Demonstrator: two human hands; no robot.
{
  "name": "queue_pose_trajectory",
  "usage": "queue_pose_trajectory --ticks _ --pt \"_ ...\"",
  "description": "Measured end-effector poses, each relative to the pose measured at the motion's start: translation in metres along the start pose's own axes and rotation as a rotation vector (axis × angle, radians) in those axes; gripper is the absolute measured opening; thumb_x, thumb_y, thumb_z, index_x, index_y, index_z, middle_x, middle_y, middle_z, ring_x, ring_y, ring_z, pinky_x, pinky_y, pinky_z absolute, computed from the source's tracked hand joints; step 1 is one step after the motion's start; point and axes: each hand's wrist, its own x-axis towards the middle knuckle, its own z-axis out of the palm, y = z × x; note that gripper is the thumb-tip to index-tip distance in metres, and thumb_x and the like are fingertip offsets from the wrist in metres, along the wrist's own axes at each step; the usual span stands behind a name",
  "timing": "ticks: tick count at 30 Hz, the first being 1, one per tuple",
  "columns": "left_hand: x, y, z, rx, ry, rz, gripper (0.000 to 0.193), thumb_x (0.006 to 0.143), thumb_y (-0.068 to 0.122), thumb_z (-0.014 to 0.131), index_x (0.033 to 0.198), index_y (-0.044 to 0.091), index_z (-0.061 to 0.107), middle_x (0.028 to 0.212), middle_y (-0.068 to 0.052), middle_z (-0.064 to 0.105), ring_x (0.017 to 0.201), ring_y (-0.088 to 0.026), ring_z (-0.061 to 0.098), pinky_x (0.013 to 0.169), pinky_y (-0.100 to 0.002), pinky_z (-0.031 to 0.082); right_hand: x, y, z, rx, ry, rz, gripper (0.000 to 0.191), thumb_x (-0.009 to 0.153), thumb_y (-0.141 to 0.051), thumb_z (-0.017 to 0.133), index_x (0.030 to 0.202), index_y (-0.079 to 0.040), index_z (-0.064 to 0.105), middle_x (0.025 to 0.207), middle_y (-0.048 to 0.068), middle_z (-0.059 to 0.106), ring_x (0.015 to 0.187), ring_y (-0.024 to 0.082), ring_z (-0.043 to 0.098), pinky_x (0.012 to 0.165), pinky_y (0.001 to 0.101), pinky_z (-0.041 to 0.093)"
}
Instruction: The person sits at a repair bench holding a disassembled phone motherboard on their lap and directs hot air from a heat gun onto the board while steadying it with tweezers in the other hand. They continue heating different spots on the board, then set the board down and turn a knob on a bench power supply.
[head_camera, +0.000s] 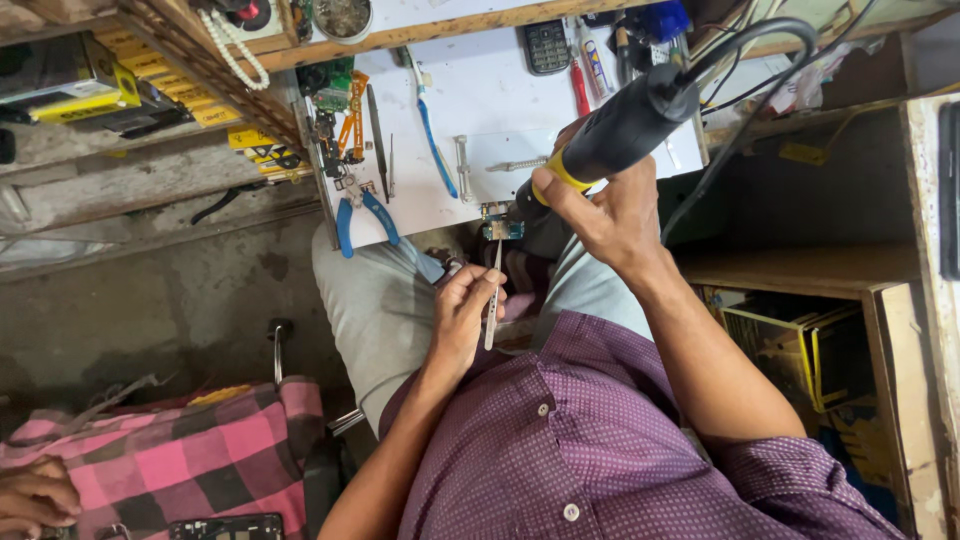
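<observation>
Over the circuit board, tweezers, probably touching.

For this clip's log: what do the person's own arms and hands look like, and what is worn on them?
Both hands, the left hand and the right hand, are bare: no gloves, and no rings or watch that I can make out. The forearms are uncovered too. The purple shirt has a fine pale dot pattern and white buttons, and its sleeves end near the elbows.

One head-worn camera looks steeply down, close over the white worktop.
</observation>
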Motion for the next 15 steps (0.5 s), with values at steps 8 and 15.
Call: queue_pose_trajectory --ticks 8,15 --pt "-0.0012 -0.0002 -0.0009 -0.001 0.002 0.0 0.024 0.099 0.025 0.068 0.1 0.001 0.068 0.078 -0.002 0.066 0.062 -0.008 0.061 0.055 -0.022 0.048 -0.0012 0.0002 0.0026 0.032 0.002 -0.007 0.025 0.093 -0.02 0.077 0.1 0.0 0.064 0.092 0.008 0.065 0.086 0.02 0.065 0.081 0.034 0.051" --pt "0.0005 -0.0014 -0.0003 -0.012 0.01 -0.019 0.022 0.099 0.024 0.068 0.1 0.002 0.068 0.078 -0.002 0.065 0.061 -0.008 0.061 0.054 -0.022 0.047 -0.0001 0.0013 0.002 0.022 -0.005 -0.002 0.025 0.092 -0.02 0.077 0.1 0.0 0.064 0.091 0.008 0.065 0.086 0.021 0.065 0.08 0.0343 0.051"
